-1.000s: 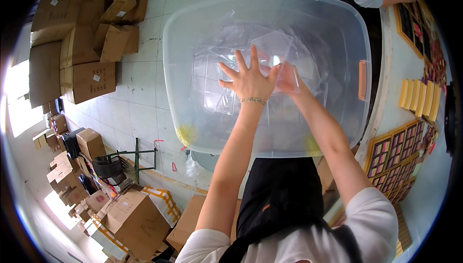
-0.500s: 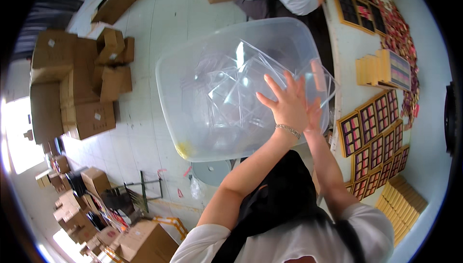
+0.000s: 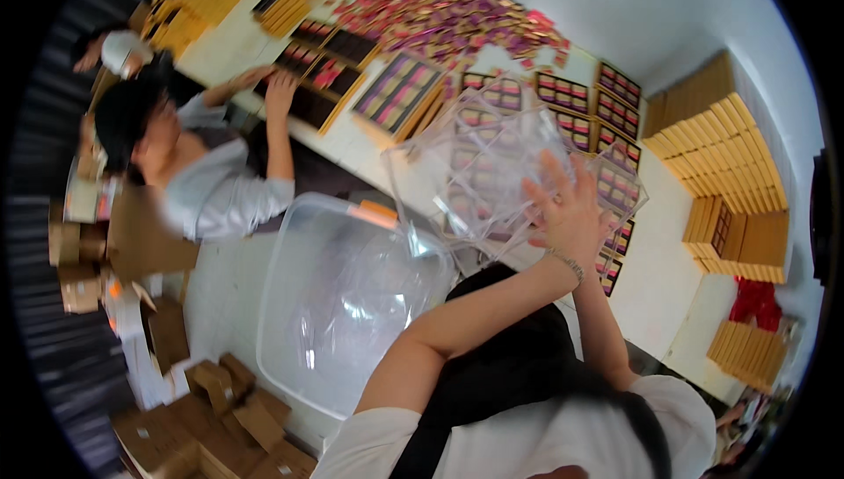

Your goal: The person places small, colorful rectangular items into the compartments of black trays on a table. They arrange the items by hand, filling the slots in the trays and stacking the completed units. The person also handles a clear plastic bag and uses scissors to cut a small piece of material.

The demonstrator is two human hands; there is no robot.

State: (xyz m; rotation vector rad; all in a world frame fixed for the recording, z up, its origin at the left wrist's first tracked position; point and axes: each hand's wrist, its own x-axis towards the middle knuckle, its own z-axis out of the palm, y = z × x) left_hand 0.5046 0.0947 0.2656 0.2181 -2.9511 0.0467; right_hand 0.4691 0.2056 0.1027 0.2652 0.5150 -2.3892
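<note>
A loose bunch of clear plastic covers (image 3: 479,167) is up over the table, its thin edges crossing at several angles. My left hand (image 3: 567,211), with a bracelet at the wrist, is pressed against the right part of the bunch, fingers bent over the plastic. Behind it, my right hand (image 3: 607,226) grips the same bunch from the far side and is mostly hidden. Seen through the plastic are trays (image 3: 563,92) of small pink, purple and cream pieces. Below and to the left is a large translucent bin (image 3: 264,321) with more clear plastic inside.
A co-worker (image 3: 211,171) on the left reaches over dark trays (image 3: 316,105). Small wrapped pieces (image 3: 440,13) are heaped at the back of the table. Yellow-edged boxes (image 3: 721,154) are stacked at right; brown cartons (image 3: 189,431) are on the floor at lower left.
My view has turned right toward the table. Both hands have come up out of the bin with the clear plastic covers and are now over the table.
</note>
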